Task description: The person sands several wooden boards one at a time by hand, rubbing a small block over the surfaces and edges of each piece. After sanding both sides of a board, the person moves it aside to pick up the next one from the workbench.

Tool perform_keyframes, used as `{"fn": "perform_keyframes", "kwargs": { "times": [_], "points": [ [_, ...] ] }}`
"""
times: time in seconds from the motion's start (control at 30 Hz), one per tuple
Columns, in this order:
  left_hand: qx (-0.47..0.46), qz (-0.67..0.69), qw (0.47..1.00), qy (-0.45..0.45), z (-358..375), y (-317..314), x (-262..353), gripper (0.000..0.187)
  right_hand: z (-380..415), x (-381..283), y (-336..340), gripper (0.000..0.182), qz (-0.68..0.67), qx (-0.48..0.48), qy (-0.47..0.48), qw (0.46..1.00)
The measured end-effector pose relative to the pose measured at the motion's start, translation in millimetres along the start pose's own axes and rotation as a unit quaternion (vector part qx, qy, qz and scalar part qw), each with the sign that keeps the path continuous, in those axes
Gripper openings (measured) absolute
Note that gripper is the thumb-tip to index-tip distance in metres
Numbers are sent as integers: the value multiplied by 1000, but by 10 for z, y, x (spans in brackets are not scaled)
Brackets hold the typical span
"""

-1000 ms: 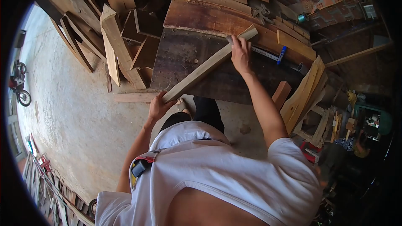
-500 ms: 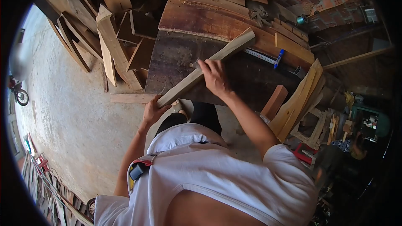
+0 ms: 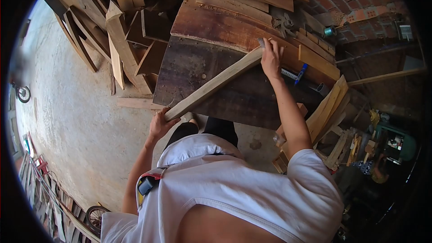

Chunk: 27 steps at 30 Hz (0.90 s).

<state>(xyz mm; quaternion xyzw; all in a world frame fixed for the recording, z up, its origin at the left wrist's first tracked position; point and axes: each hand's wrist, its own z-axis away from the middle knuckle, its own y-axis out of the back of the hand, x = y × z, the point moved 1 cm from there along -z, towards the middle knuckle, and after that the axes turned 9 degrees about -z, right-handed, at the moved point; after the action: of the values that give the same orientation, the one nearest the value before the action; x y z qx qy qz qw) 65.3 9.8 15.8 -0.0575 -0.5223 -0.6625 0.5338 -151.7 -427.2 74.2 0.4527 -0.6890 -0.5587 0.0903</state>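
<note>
A long pale wooden plank [image 3: 211, 85] lies slanted across a dark workbench [image 3: 189, 58]. My left hand [image 3: 159, 123] grips its near end, which juts out past the bench's front edge. My right hand [image 3: 271, 58] is closed over the plank's far end, by a small grey tool whose kind I cannot tell. A metal ruler with a blue marker [image 3: 300, 73] lies on the bench just right of my right hand.
Reddish boards [image 3: 234, 13] are stacked on the bench's far part against a brick wall. Offcuts and planks [image 3: 117, 40] are piled on the concrete floor at the left. More boards [image 3: 330, 103] lean at the bench's right. A motorbike [image 3: 20, 92] stands far left.
My right hand slid from the plank's middle back up to its far end. The left hand stayed on the near end, and the plank shifted slightly.
</note>
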Motion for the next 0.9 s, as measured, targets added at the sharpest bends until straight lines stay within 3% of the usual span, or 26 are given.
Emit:
{"fn": "perform_keyframes", "kwargs": {
  "times": [0.03,0.1,0.17,0.23,0.3,0.37,0.43,0.47,0.53,0.63,0.73,0.77,0.8,0.83,0.87,0.9],
  "points": [
    [6,-9,1000,2,4,8,11,63,-128,373,-67,43,54,52,-13,997],
    [1,-5,1000,3,31,15,-1,63,-166,562,-194,41,67,67,-63,994],
    [0,6,1000,2,-46,28,9,63,80,70,-153,43,48,62,-64,995],
    [-15,28,999,-1,-25,0,-23,62,432,-517,-207,46,4,13,-6,1000],
    [-23,26,999,2,-14,61,67,58,550,-647,-151,45,-35,-54,97,993],
    [-42,47,998,9,6,136,195,55,358,-387,-42,45,-43,-48,60,996],
    [-54,67,996,38,1,159,252,55,156,106,-86,44,6,54,2,999],
    [-70,90,992,54,18,163,246,54,195,30,-144,44,0,51,3,999],
    [-71,96,992,41,16,135,160,55,283,-221,-246,44,42,61,-83,994],
    [-62,134,989,13,-42,45,51,56,981,-1435,-375,45,-79,-33,63,994],
    [-90,190,977,21,-73,5,-68,58,1670,-2289,-589,49,-190,-164,188,950],
    [-121,217,968,43,-118,21,-98,59,1779,-2409,-625,50,-222,-209,231,924],
    [-149,115,982,-29,-143,148,-28,56,1744,-2390,-597,50,-217,-206,233,925],
    [-148,115,982,-34,-142,154,-48,56,1660,-2378,-560,49,-211,-211,267,916],
    [-199,239,950,13,-139,160,-76,52,1552,-2357,-525,49,-205,-215,302,906],
    [-247,357,899,59,-148,170,-87,48,1400,-2202,-465,48,-179,-184,269,929]
  ]
}}
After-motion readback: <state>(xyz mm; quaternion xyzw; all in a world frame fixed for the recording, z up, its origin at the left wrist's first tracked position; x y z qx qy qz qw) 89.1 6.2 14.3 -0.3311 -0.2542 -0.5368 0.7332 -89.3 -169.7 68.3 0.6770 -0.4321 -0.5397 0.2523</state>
